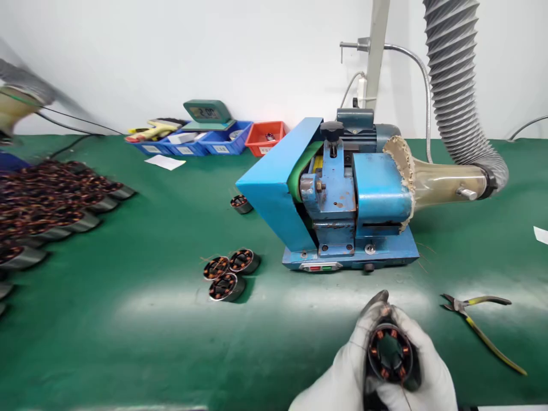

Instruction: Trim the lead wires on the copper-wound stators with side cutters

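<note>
Both my hands wear white gloves and sit at the bottom edge, right of centre. Together they grip one round motor stator (389, 355) with copper coils, its open face turned up to me. My left hand (342, 371) wraps its left side, the thumb over the top rim. My right hand (432, 374) cups its right side. A blue bench machine (338, 205) stands just beyond the hands on the green mat.
Three stators (229, 272) lie left of the machine, one more (241, 203) behind. Several stators are piled at the left edge (51, 205). Yellow-handled pliers (479, 322) lie to the right. Blue and red bins (222, 140) and a grey ribbed hose (458, 85) are at the back.
</note>
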Demonstrator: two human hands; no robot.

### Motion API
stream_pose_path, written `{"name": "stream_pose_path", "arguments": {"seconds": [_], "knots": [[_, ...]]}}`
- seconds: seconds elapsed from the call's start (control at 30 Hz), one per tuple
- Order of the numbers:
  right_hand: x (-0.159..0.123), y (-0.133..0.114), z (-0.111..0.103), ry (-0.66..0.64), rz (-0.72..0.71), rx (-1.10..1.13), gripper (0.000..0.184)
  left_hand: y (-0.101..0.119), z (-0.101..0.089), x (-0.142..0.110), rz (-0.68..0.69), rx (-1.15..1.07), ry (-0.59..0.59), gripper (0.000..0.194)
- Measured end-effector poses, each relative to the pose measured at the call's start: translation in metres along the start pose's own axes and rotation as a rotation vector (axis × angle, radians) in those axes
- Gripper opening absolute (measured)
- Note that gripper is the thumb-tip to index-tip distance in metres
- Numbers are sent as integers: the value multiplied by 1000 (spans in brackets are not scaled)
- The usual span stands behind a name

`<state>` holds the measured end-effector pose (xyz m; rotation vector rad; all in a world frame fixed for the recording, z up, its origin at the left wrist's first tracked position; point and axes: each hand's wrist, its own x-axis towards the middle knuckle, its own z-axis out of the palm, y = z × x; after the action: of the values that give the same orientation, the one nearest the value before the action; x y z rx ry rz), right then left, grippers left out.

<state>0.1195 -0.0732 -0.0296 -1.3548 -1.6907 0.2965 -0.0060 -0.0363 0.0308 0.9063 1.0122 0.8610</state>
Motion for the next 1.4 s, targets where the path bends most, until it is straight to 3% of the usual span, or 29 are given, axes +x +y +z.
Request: {"name": "stream_pose_path", "arguments": {"seconds": [0.17, 0.27, 0.37, 0.47, 0.57, 0.63, 0.73, 0.9, 0.93, 1.03, 1.1, 1.23, 1.4], "knots": [[12, 4, -9, -22, -225, -100, 40, 9, -4, 5, 11, -61, -104, 34], [16, 1, -11, -9, -225, -116, 32, 6, -2, 12, 52, -238, -114, 21], [18, -7, -10, 62, -75, -78, 36, 2, -4, 14, 95, -465, 51, 22], [18, -10, -9, 158, 44, -43, 47, 5, -13, 11, 169, -419, 266, 21], [17, -9, -10, 178, 62, 8, 45, 12, -17, 11, 76, -254, 214, 37], [15, -8, -10, 151, 38, 3, 42, 13, -15, 12, 9, -164, 202, 32], [13, -8, -7, 160, 26, -23, 40, 12, -11, 13, 43, -107, 333, 15], [12, -9, -2, 287, 78, 51, 46, 9, -16, 13, 187, -168, 604, 15], [11, -8, -2, 290, 72, 61, 47, 10, -17, 13, 167, -132, 578, 16], [9, -4, -3, 240, 11, 53, 43, 16, -13, 13, 90, 0, 341, 30], [8, -3, -4, 217, -18, 27, 42, 20, -5, 12, 90, -15, 264, 27], [8, -7, -5, 224, -10, -28, 42, 22, 5, 9, 44, -119, 279, 19], [12, -15, -4, 213, 47, -43, 38, 16, -1, 14, 16, -136, 323, 24]]}}
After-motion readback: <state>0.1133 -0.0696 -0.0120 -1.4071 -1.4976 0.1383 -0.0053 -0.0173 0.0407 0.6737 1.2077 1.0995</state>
